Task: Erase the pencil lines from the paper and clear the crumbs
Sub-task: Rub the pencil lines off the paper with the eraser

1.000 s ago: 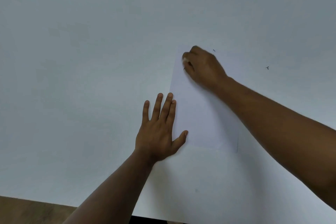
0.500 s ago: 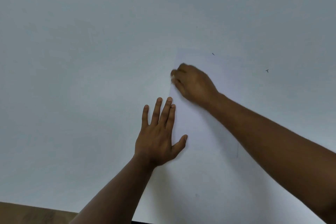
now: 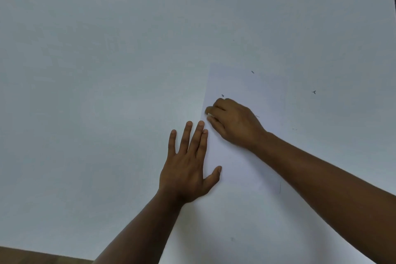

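Both hands on paper (image 3: 235,167): left hand (image 3: 188,167) flat, pinning edge; right hand (image 3: 231,122) pinches eraser (image 3: 209,116). Short strokes, steady pressure, avoid creasing.

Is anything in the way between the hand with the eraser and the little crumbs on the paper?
Nothing visible. The right hand rests on the paper at its left edge, and one crumb lies just beyond its fingers with only bare paper between. The left hand lies flat at the paper's edge, nearer the person.
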`<state>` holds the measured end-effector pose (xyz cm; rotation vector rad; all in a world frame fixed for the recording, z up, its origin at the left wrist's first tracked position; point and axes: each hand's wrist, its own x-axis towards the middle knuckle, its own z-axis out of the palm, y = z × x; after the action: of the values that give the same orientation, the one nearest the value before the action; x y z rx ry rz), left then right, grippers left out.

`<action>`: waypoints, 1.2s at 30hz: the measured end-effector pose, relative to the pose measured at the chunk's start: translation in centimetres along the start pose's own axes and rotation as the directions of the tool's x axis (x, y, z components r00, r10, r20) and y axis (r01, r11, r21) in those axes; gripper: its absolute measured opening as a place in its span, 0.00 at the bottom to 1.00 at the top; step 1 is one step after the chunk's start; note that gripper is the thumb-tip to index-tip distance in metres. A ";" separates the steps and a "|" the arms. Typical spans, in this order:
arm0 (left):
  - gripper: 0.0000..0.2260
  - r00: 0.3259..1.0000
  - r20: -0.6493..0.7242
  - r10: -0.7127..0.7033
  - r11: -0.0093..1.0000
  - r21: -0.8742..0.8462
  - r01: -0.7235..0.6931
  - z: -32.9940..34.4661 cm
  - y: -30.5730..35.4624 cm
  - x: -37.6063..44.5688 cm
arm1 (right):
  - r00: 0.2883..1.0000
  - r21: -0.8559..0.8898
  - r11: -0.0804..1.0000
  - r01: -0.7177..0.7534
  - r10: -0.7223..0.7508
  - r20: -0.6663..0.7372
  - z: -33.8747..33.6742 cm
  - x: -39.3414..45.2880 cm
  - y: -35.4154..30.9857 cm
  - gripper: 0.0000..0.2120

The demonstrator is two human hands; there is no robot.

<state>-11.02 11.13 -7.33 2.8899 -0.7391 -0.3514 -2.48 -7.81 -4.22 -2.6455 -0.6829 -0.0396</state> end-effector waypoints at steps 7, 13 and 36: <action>0.40 1.000 0.004 0.002 1.000 0.011 -0.002 0.0 0.0 0.0 | 0.973 -0.075 0.979 -0.192 0.180 -0.142 -0.5 7.6 5.3 0.11; 0.40 1.000 0.003 -0.007 1.000 0.016 0.007 0.0 0.0 0.0 | 0.899 0.049 0.929 -0.368 0.369 -0.235 -2.5 5.9 5.4 0.09; 0.38 0.998 -0.057 0.029 0.999 0.038 -0.027 0.4 -0.2 0.0 | 0.951 -0.043 0.958 -0.283 0.275 -0.144 0.0 -4.8 -0.8 0.09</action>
<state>-11.00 11.25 -7.80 2.9073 -0.7840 -0.2525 -7.05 -9.37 -4.51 -2.7429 -0.2623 -0.1623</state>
